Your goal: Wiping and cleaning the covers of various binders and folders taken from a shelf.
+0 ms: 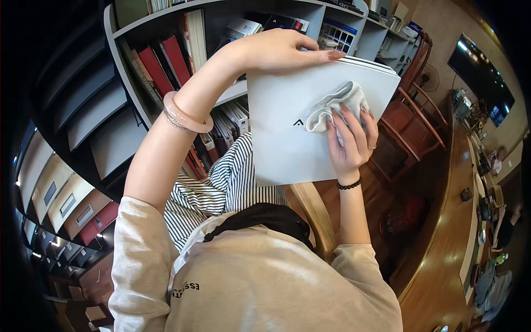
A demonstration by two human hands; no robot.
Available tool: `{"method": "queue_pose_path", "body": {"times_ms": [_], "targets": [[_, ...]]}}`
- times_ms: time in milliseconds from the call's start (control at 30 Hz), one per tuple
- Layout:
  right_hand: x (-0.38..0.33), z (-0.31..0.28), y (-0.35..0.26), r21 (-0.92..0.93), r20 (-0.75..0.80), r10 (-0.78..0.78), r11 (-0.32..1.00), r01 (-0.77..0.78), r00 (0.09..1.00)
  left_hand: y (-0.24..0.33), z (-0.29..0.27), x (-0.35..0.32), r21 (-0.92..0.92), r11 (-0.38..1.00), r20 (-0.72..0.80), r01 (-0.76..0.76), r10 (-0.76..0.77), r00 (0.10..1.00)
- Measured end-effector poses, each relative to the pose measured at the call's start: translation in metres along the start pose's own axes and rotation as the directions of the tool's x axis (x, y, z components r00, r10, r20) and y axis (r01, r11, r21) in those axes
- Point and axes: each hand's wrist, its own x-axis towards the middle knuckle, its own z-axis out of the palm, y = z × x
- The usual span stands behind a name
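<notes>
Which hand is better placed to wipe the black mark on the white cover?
Right, I'd judge: the right hand holds a grey cloth against the white cover, near the black mark, while the left hand rests at the top edge.

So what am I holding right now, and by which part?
Your left hand holds the white, book-like stack by its top edge; your right hand holds the grey cloth by its lower right part, against the stack's front.
</notes>
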Motion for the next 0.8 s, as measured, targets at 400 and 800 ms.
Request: {"method": "queue_pose_path", "body": {"times_ms": [400,800], "targets": [[-0.021,0.007,-0.030,0.201,0.168,-0.159,0.972,0.125,0.973,-0.001,0.003,-0.002,0.020,0.999,-0.001,0.027,-0.027,1.000],[-0.005,0.014,-0.035,0.143,0.098,-0.036,0.989,0.022,0.994,0.002,0.008,0.006,0.045,0.999,-0.047,-0.017,0.019,0.999]]}}
